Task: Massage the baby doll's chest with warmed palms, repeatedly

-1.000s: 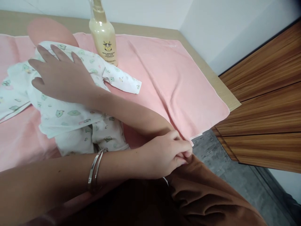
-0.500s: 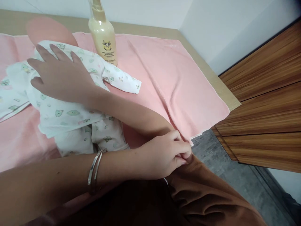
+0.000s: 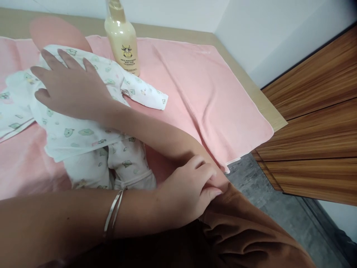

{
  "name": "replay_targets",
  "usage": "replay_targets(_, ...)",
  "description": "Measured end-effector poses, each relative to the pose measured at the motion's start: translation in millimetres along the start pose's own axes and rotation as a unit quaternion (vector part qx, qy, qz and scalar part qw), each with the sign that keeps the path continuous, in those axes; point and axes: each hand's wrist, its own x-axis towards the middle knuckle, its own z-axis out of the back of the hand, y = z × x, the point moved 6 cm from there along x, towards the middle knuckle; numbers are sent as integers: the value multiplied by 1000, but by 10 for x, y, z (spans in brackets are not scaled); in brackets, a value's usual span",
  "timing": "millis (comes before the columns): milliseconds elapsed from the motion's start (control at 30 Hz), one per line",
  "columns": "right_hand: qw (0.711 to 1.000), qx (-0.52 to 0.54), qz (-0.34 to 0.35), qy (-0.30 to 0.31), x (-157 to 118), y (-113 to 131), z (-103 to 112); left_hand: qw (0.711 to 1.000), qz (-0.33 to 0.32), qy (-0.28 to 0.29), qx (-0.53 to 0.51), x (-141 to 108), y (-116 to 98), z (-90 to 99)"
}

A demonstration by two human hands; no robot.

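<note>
My right hand (image 3: 71,87) lies flat with fingers spread on a small white baby top (image 3: 75,130) printed with green figures. Matching baby trousers (image 3: 128,160) show below its hem. At the collar end is a smooth, blurred pink rounded form (image 3: 60,35); I cannot tell its kind. My left hand (image 3: 192,190), with two silver bangles (image 3: 113,212) on its wrist, crosses in front. Its bent fingers and thumb close at the edge of the brown sleeve (image 3: 237,216) on my right arm; the fingertips are partly hidden.
A pale yellow pump bottle (image 3: 124,48) with a cow label stands behind the top's sleeve. Pink cloth (image 3: 223,100) with a raised fold covers much of the wooden table (image 3: 267,108). Wood-grain panels (image 3: 315,130) rise at the right, above a grey floor (image 3: 251,186).
My left hand has shifted slightly left along my right forearm, its fingers less tightly bunched at the sleeve edge. My right hand stays spread on the baby top.
</note>
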Motion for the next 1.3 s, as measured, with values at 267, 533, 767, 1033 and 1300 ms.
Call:
replay_targets(267,999,-11,5,43,-43,9,49,1000,-5,-9,-6,-15,17,-14)
replay_targets(533,1000,-6,10,-6,-42,7,38,1000,-8,-25,15,-31,7,-26)
replay_targets(767,1000,4,9,-7,-40,0,40,1000,-7,-1,27,-12,33,-66)
replay_targets(1033,1000,-2,12,12,-42,1,39,999,1,7,39,-15,0,-46)
replay_targets(1300,1000,-14,5,21,-50,18,41,1000,-11,15,25,-14,2,-65)
